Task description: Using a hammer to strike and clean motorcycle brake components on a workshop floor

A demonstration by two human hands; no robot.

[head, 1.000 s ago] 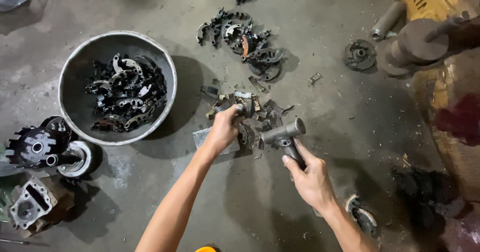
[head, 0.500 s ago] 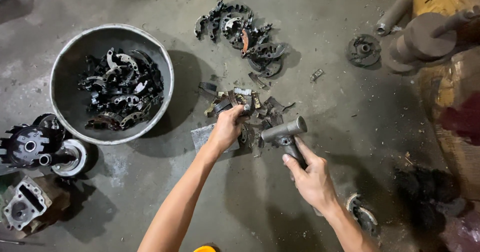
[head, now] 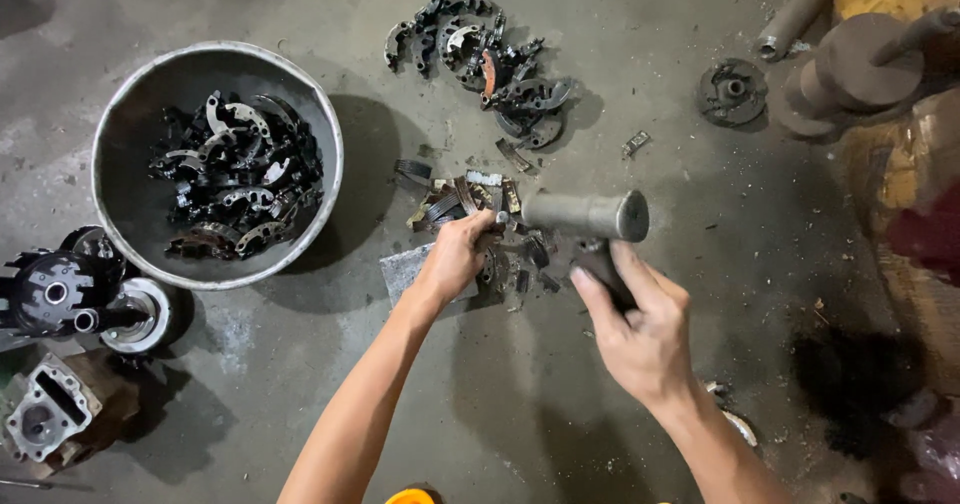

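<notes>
Both hands are closed on something: a small brake part [head: 497, 226] is pinned on the metal block [head: 408, 267] by the left hand [head: 455, 259], and a hammer [head: 585, 216] is gripped by the right hand [head: 640, 334]. Leftmost, many shoes are already collected in the metal basin [head: 120, 144]; a pile of brake shoes [head: 480, 59] remains behind. Oily, dirty concrete floor [head: 620, 424] is seen, with engine parts [head: 60, 294] at the left.

Head view, straight down, near floor [head: 700, 264]

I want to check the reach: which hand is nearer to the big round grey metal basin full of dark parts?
Left. The left hand lies just right of the big round grey metal basin; the right hand, gripping the grey hammer, is farther right.
</notes>
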